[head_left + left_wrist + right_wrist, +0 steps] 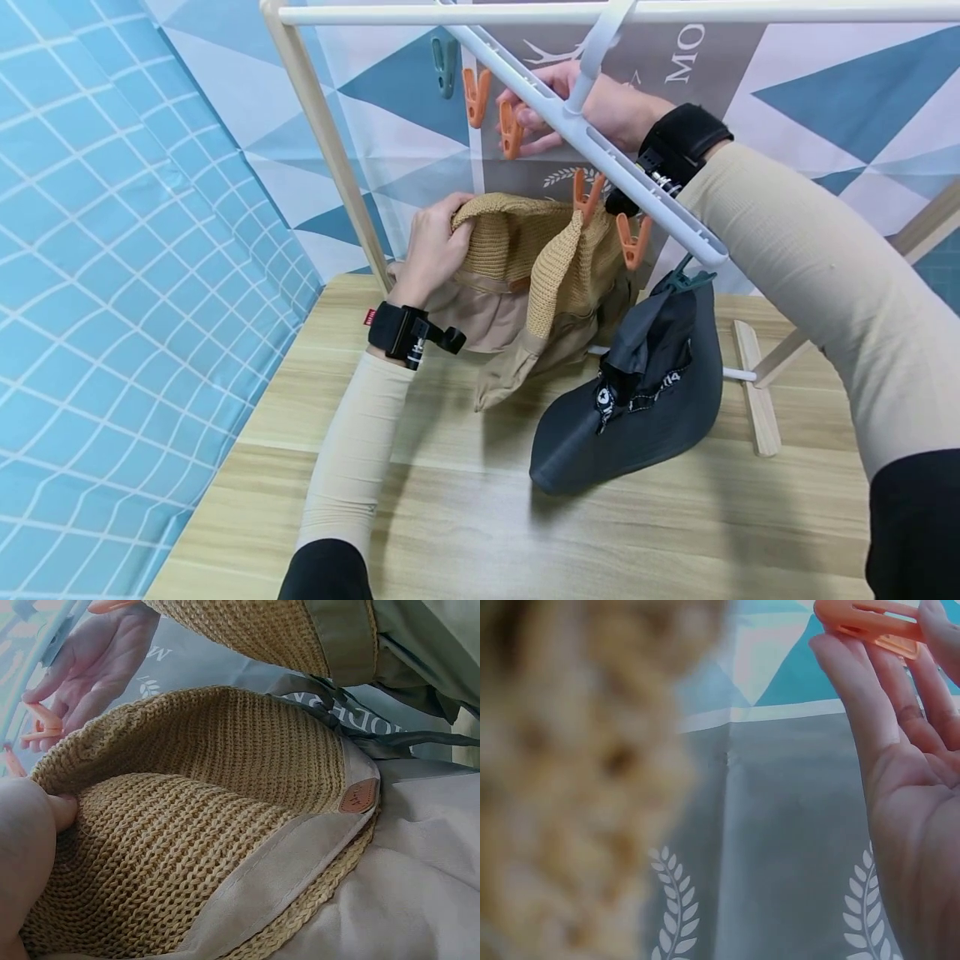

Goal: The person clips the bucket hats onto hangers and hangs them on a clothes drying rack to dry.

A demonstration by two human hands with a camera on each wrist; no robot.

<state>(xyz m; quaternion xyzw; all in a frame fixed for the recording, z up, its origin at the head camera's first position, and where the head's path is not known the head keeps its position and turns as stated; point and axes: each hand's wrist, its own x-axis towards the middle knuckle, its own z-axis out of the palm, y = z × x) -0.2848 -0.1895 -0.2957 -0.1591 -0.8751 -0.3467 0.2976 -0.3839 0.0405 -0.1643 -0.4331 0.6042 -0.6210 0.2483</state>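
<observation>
My left hand (435, 246) grips the edge of a tan woven hat (495, 242), thumb on the weave, over the table's back half. Pale fabric and a small leather label (358, 796) show on it in the left wrist view. A second woven flap (555, 271) with darker fabric hangs from an orange clothespin (587, 196); whether it belongs to the same hat, I cannot tell. Behind the white hanger bar (652, 192), my right hand (618, 108) pinches another orange clothespin (512, 132). The bar partly hides that hand.
A dark cap (637, 425) hangs from a green clip (686, 279) at the bar's right end. Other clothespins hang along the bar, one orange (476, 96), one green (444, 67). A wooden-legged rack (326, 137) stands on the wooden table (487, 517).
</observation>
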